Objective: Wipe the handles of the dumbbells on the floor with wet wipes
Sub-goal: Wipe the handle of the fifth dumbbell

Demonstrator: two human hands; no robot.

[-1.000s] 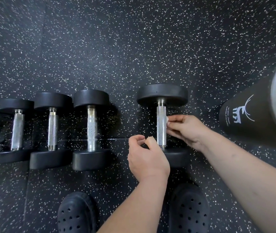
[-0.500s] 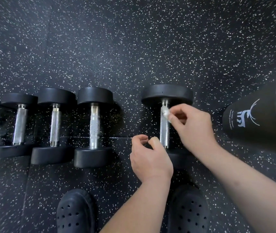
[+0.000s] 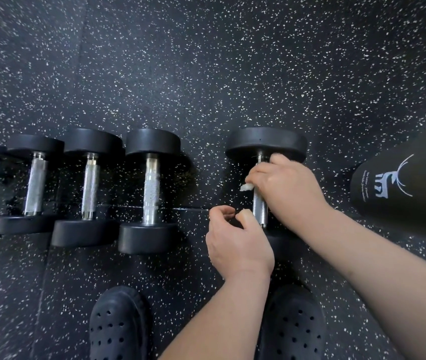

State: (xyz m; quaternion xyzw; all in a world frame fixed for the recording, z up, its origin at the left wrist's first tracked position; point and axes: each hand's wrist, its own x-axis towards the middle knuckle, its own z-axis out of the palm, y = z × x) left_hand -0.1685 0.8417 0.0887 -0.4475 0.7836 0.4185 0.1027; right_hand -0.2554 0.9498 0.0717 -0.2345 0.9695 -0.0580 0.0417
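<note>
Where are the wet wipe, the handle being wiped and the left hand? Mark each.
rightmost dumbbell handle [image 3: 259,207]: head view, bare knurled steel.
wet wipe [image 3: 247,187]: head view, white corner sticking out.
left hand [image 3: 237,242]: head view, back of hand.

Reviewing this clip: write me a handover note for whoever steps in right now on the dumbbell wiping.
Hands: the right hand grips a wet wipe around the upper part of the handle of the rightmost dumbbell. The left hand is loosely curled beside the handle's lower end and holds nothing.
Things: four other dumbbells lie in a row to the left on the floor.
Done: wiping of this handle is under way.
Left: the handle's lower part. Whether the other four are already wiped cannot be told, so check them.
</note>
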